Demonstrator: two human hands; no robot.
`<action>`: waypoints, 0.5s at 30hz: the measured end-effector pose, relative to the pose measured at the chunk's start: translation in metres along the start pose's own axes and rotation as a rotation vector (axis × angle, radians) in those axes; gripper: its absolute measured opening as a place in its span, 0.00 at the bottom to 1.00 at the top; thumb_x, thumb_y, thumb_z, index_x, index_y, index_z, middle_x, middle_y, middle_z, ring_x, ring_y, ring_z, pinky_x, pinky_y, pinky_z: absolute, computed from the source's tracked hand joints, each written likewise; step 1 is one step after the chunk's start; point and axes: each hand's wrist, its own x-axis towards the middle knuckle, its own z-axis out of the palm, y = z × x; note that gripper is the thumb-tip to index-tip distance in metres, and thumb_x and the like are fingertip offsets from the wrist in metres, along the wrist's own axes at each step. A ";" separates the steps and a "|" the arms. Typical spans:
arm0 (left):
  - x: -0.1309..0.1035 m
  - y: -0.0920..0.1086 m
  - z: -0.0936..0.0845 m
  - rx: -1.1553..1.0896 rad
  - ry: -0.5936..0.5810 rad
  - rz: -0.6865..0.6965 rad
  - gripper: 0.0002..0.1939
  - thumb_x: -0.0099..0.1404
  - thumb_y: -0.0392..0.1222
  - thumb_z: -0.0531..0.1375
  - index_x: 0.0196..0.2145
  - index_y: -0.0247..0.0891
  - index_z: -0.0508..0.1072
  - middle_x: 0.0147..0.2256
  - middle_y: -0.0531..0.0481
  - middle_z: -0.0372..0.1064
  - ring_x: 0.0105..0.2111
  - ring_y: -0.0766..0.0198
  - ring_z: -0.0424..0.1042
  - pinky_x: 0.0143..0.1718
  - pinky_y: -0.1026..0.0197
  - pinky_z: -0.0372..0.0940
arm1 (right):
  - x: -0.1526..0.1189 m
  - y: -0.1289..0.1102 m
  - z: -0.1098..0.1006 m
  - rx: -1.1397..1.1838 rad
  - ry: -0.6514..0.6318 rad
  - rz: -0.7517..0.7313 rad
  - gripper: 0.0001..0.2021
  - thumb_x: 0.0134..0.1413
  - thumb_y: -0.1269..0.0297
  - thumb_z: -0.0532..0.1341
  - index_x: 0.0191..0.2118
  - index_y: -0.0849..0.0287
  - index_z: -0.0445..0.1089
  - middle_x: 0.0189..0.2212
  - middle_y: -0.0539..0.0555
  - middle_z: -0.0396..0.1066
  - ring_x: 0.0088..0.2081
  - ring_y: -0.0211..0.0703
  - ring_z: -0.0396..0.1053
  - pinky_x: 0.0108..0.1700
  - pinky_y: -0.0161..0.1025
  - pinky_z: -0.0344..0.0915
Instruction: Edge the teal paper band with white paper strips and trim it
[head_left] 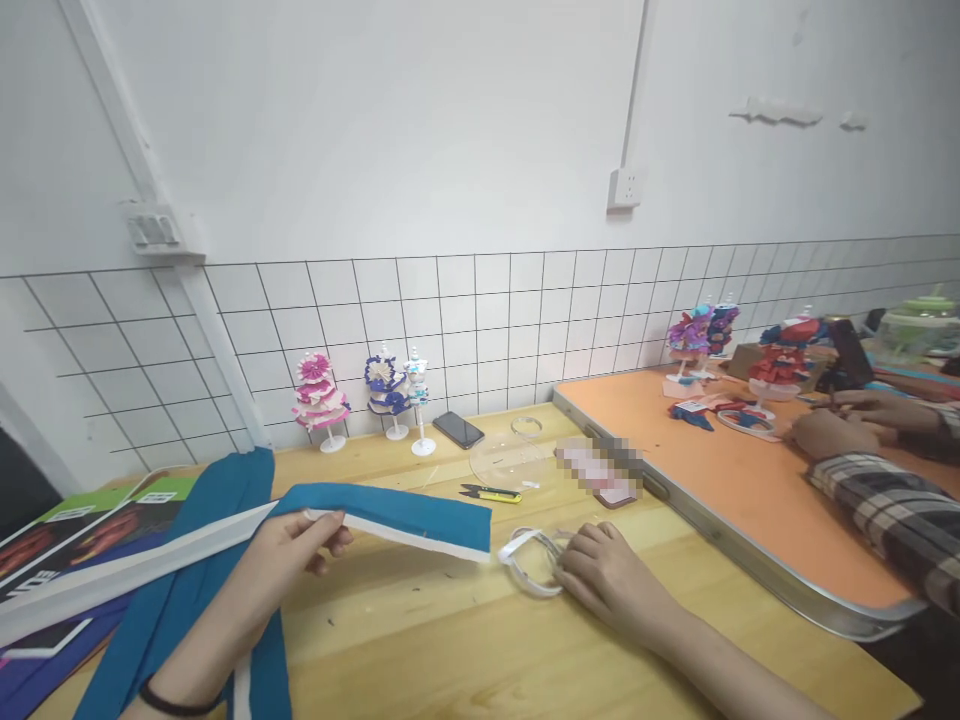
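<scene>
My left hand [304,540] pinches a long blue fabric strip [420,515] with a white edge; its free end reaches right above the wooden table [405,650]. More blue strips [165,580] and a long white band [112,578] lie at the left, running under my left arm. My right hand [607,575] rests on the table with its fingers curled at the right side of a roll of clear and white rings [534,562]; its fingertips are partly hidden. Yellow snips [491,494] lie behind, between the strip's end and a clear round dish [508,460].
Small stands with bows [321,395] and a phone [459,430] stand or lie along the wall. A pink phone [600,470] lies near the raised orange table [720,480]. There, another person's hands [840,430] work beside a red bow stand [784,365].
</scene>
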 end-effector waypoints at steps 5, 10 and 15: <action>-0.004 -0.019 -0.017 0.008 -0.001 -0.044 0.18 0.48 0.55 0.61 0.23 0.34 0.76 0.28 0.42 0.74 0.31 0.57 0.69 0.28 0.62 0.66 | -0.008 -0.008 -0.006 0.016 -0.037 -0.040 0.11 0.59 0.62 0.51 0.29 0.57 0.66 0.28 0.52 0.65 0.33 0.42 0.58 0.38 0.42 0.51; -0.003 -0.024 -0.024 -0.006 0.020 -0.050 0.19 0.48 0.55 0.61 0.24 0.34 0.76 0.29 0.43 0.74 0.30 0.58 0.70 0.27 0.63 0.66 | 0.005 -0.032 -0.002 0.083 -0.032 -0.131 0.06 0.56 0.63 0.53 0.36 0.56 0.65 0.34 0.53 0.66 0.37 0.44 0.58 0.40 0.43 0.51; -0.001 -0.025 -0.032 -0.028 0.025 -0.067 0.19 0.49 0.55 0.61 0.25 0.34 0.76 0.29 0.43 0.74 0.32 0.58 0.70 0.27 0.64 0.66 | 0.024 -0.046 0.009 0.130 -0.067 -0.187 0.06 0.58 0.66 0.51 0.38 0.56 0.64 0.32 0.52 0.67 0.38 0.44 0.58 0.41 0.42 0.51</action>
